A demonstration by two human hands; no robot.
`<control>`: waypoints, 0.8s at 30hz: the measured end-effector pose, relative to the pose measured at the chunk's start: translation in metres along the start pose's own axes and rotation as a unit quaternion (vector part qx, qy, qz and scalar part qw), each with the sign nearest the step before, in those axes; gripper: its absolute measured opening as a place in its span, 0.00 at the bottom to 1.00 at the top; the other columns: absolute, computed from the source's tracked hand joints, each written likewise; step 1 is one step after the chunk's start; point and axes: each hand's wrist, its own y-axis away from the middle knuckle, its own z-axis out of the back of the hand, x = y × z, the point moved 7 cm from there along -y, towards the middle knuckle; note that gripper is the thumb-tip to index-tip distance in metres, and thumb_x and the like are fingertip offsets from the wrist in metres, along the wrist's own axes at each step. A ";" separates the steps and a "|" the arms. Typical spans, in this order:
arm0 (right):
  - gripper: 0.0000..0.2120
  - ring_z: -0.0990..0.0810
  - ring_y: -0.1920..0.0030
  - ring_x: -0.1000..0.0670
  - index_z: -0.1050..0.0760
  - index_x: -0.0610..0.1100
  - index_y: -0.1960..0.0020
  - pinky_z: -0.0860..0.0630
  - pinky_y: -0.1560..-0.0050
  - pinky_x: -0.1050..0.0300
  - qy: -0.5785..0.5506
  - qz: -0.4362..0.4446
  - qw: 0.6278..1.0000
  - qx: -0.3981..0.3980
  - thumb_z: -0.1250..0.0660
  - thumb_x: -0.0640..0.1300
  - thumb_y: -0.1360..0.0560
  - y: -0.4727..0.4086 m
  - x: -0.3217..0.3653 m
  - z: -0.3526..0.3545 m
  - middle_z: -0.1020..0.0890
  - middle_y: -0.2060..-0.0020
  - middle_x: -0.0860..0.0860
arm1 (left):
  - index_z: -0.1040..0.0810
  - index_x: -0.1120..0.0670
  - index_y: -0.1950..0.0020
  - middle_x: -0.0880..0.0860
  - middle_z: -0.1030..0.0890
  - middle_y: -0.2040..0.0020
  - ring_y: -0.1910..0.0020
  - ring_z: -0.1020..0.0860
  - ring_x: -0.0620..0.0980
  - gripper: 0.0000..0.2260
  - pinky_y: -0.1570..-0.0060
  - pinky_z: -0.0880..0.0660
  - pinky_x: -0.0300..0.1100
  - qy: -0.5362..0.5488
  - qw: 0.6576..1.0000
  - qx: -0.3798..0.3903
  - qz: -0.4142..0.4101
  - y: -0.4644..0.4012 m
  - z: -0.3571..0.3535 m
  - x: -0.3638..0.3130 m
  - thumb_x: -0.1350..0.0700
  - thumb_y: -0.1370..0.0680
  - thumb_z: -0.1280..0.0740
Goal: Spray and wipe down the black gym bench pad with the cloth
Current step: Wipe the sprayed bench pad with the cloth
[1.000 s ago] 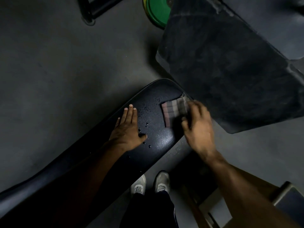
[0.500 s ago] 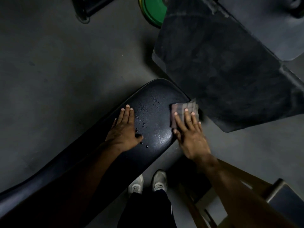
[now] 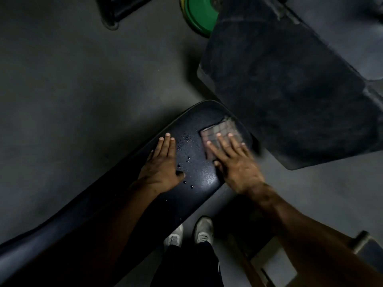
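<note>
The black gym bench pad point(image 3: 199, 179) runs from the lower left up to its rounded end at the centre, with water droplets on its surface. A checked cloth point(image 3: 219, 131) lies flat near that rounded end. My right hand point(image 3: 234, 162) presses on the cloth with straight, spread fingers. My left hand point(image 3: 162, 162) rests flat on the pad to the left of the droplets, fingers straight. No spray bottle is in view.
A large dark slanted pad point(image 3: 290, 90) rises just right of the bench end. A green weight plate point(image 3: 196, 15) and a black frame foot point(image 3: 112, 15) sit on the grey floor beyond. My shoes point(image 3: 190, 235) stand below the bench; a metal frame point(image 3: 275, 268) is at lower right.
My right hand has flattened onto the cloth and slid it left and further onto the pad from its right edge. My left hand has stayed in place.
</note>
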 end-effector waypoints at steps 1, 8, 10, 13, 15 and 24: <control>0.29 0.56 0.14 0.41 0.54 0.63 0.15 0.52 0.16 0.37 0.003 -0.023 1.000 -0.008 0.52 0.57 0.15 -0.004 -0.012 0.004 0.53 0.14 0.53 | 0.63 0.55 0.18 0.51 0.68 0.19 0.20 0.65 0.49 0.52 0.20 0.52 0.51 0.000 1.000 -0.002 -0.002 0.001 0.000 0.001 0.38 0.26 0.31; 0.29 0.65 0.16 0.36 0.58 0.62 0.15 0.61 0.17 0.39 -0.073 -0.107 0.991 0.024 0.54 0.63 0.14 -0.084 -0.004 0.039 0.60 0.14 0.51 | 0.63 0.54 0.18 0.50 0.66 0.19 0.19 0.63 0.49 0.52 0.21 0.53 0.50 0.002 1.000 -0.021 -0.006 0.001 0.001 0.001 0.38 0.27 0.30; 0.29 0.67 0.16 0.37 0.58 0.61 0.15 0.62 0.17 0.37 -0.053 -0.075 0.995 0.035 0.55 0.63 0.14 -0.092 0.020 0.040 0.61 0.14 0.51 | 0.62 0.54 0.18 0.50 0.66 0.19 0.19 0.63 0.49 0.52 0.21 0.52 0.50 -0.002 1.000 -0.016 -0.008 0.000 0.001 0.001 0.38 0.27 0.30; 0.29 0.68 0.17 0.39 0.61 0.60 0.15 0.61 0.16 0.36 -0.010 -0.001 0.999 0.043 0.56 0.62 0.14 -0.080 0.052 0.030 0.63 0.15 0.52 | 0.63 0.54 0.18 0.50 0.67 0.19 0.19 0.63 0.49 0.52 0.21 0.52 0.51 -0.004 1.000 -0.004 -0.011 0.000 0.002 0.003 0.38 0.27 0.30; 0.29 0.68 0.16 0.41 0.61 0.61 0.15 0.61 0.17 0.40 0.006 0.040 0.998 0.048 0.56 0.62 0.13 -0.061 0.059 0.019 0.64 0.15 0.52 | 0.64 0.54 0.18 0.50 0.68 0.19 0.20 0.64 0.48 0.52 0.20 0.53 0.51 -0.009 1.000 0.005 -0.015 0.001 0.002 0.004 0.39 0.26 0.30; 0.28 0.62 0.15 0.45 0.58 0.65 0.16 0.54 0.16 0.41 -0.062 -0.088 0.994 -0.018 0.56 0.63 0.14 0.050 0.000 -0.025 0.59 0.15 0.58 | 0.65 0.54 0.19 0.49 0.69 0.20 0.20 0.65 0.48 0.52 0.21 0.55 0.51 -0.009 1.000 0.007 -0.020 0.004 0.002 0.005 0.39 0.26 0.30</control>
